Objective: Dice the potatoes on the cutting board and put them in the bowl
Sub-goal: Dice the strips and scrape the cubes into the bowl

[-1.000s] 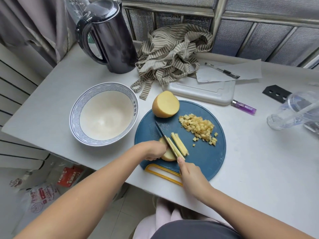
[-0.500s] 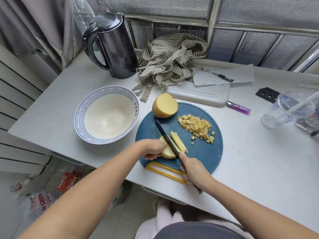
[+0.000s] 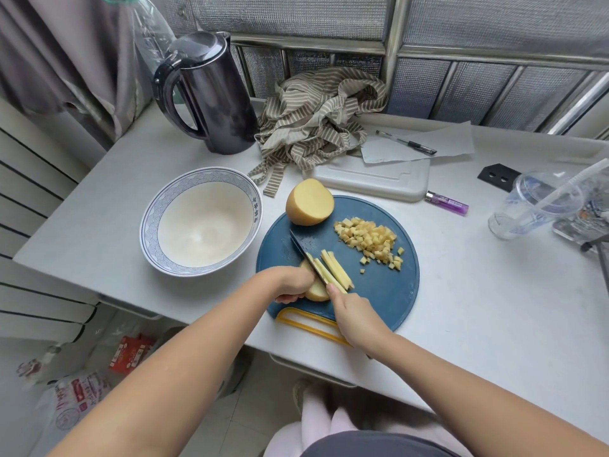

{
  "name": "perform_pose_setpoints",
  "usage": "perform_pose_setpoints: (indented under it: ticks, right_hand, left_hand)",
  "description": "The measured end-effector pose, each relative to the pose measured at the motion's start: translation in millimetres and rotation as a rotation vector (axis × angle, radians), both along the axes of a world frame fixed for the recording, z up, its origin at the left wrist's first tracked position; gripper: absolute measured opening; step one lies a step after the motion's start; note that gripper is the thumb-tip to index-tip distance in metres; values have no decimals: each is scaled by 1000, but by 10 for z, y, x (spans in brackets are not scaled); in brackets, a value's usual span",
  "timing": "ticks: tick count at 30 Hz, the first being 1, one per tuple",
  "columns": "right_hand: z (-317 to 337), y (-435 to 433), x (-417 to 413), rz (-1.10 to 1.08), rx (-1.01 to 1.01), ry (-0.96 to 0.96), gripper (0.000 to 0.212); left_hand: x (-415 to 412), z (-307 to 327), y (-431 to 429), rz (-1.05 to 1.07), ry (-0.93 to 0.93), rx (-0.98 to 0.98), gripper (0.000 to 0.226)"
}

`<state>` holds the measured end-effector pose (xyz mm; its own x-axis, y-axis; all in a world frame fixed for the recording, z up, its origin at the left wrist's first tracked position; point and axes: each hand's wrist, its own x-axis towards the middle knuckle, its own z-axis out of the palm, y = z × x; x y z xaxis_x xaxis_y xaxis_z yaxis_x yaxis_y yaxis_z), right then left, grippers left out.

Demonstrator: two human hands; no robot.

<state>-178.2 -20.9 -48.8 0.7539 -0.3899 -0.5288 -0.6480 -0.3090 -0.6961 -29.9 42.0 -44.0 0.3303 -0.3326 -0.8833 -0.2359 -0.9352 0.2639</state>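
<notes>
the left hand (image 3: 293, 283) has its fingers curled down over a pale yellow peeled potato chunk (image 3: 317, 292), pinning it near the front of the board. the right hand (image 3: 354, 316) is wrapped round the handle of a dark-bladed kitchen knife (image 3: 304, 249), forefinger laid forward toward the blade. the blade is down against the chunk, just beside the left knuckles.

beside it lie a few cut potato sticks (image 3: 336, 272). their long axis runs parallel to the blade, near-right to far-left, and the tip points away toward the left. further right sits a heap of small potato cubes (image 3: 369, 239), and a halved potato (image 3: 309, 202) waits at the far edge of the round blue plastic cutting board (image 3: 389, 291).

this looks like the slicing stage. the next move likely calls for cuts across the sticks. the white bowl with a blue patterned rim (image 3: 150, 225), just left of the board, has no potato in it yet.
</notes>
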Motion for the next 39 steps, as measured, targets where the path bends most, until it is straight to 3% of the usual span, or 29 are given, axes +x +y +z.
perform_pose_setpoints:
  ticks: [5, 11, 18, 29, 39]
  right_hand:
    - [-20, 47, 83, -5, -51, 7, 60]
    - [-47, -172, -123, -187, 419, -38, 55]
    - [77, -145, -335, -180, 404, -30, 56]
    - [129, -47, -352, -92, 243, -6, 59]
    - [96, -76, -291, -133, 383, 43, 57]
  left_hand:
    - [-19, 13, 77, 51, 10, -52, 35]
    - [-14, 26, 165, 52, 4, -104, 56]
    - [33, -6, 249, 178, 82, -124, 51]
    - [29, 28, 121, 100, 82, -46, 46]
    - [20, -37, 85, 7, 50, -54, 48]
